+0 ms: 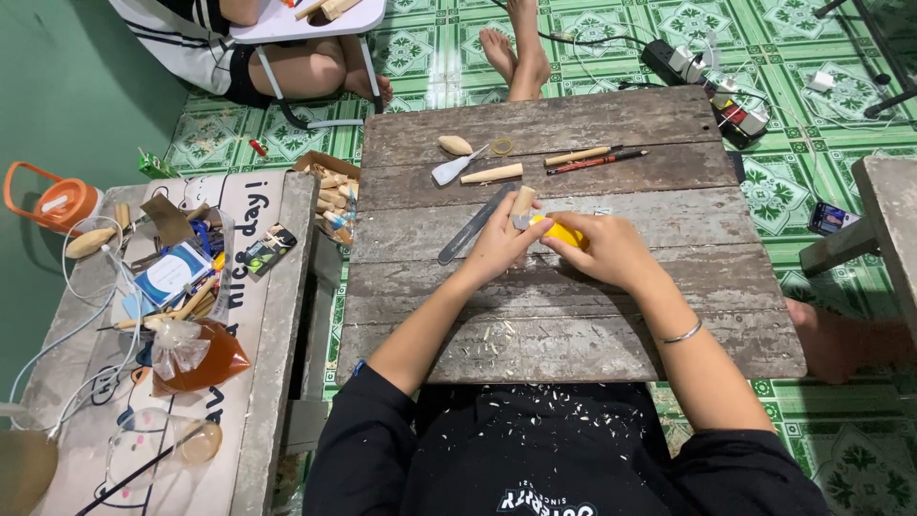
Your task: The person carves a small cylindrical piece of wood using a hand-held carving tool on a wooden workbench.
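Side bench (pixel 277 287): standing just left of the work bench, crowded with cards, sticks, a bagged orange drink (pixel 205 358) and white cables; its near end is running out of the frame.
Work bench (pixel 573 325): weathered planks; the near planks are lying bare but for wood chips, while the far edge is carrying loose pieces.
File (pixel 475 223): lying slanted, just left of the left hand.
Far pieces: a wooden oval (pixel 455 144), a small spatula (pixel 457 168), a peg (pixel 492 174), and a pencil (pixel 597 161) are lying in a row beyond the hands.
Left hand (pixel 497 247): reaching in from the lower left, its grip closing around a wood piece (pixel 522 202) that is pointing away.
Right hand (pixel 611 250): coming in from the lower right, bangle on the wrist, its grip wrapping a yellow knife (pixel 562 232) against the wood.
Hidden: the blade and the wood's lower end are sitting behind fingers.
Floor: green tiles, another person's bare feet (pixel 516 53) beyond the far edge.
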